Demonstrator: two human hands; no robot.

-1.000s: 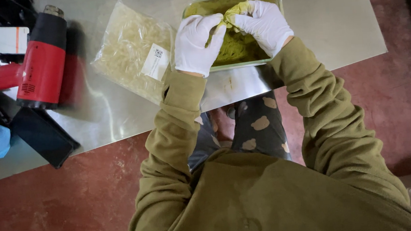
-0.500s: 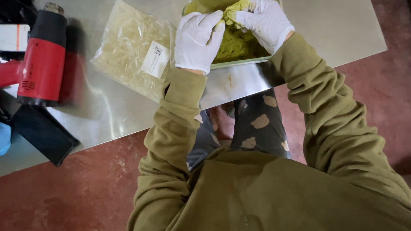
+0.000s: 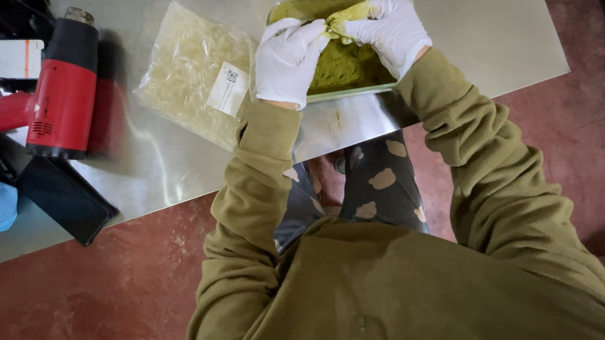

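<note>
Both gloved hands meet over a clear rectangular dish point(image 3: 353, 88) of green paste on the steel table point(image 3: 491, 29) — the left hand point(image 3: 288, 61) and the right hand point(image 3: 392, 32) each have their fingers pressed together, pinching a small yellow-green lump point(image 3: 343, 16) between them, just above the paste. Just left of the dish lies a clear bag of pale shreds point(image 3: 185, 71) with 1 white label, and farther left a red heat gun point(image 3: 59, 91) — well apart from the hands.
</note>
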